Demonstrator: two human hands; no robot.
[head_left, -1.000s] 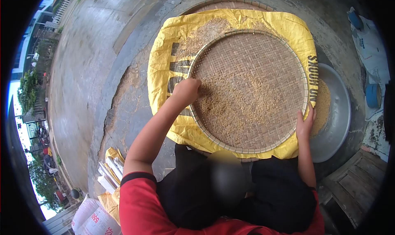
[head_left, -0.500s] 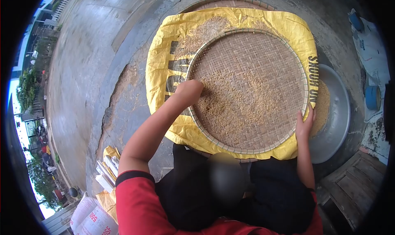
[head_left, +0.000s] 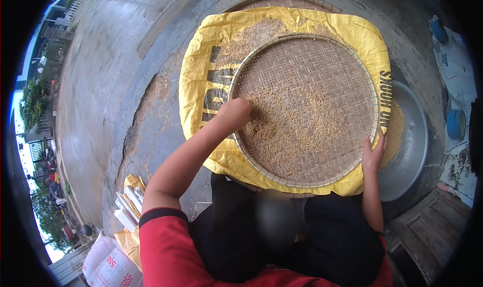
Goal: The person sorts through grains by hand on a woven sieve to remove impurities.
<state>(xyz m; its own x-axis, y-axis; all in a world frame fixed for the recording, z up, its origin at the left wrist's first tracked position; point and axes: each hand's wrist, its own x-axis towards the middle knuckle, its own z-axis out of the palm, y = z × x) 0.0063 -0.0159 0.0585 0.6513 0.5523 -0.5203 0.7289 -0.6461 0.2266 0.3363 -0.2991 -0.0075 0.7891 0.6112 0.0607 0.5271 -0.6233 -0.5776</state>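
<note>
Mostly, the left hand [head_left: 237, 113] hides its own fingertips by the grain [head_left: 282, 133].

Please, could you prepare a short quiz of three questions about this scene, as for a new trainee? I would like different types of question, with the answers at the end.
1. What lies directly under the round woven bamboo tray?
A) A green wool blanket
B) A yellow woven-plastic sack with black letters
C) A white cardboard box

2. True or false: the person's right hand is at the tray's rim, on the side of the round grey metal basin.

3. Fill in: the person's left hand is beside loose, golden-brown ____ scattered on the tray.

Key: 1 B; 2 true; 3 grain.
</note>
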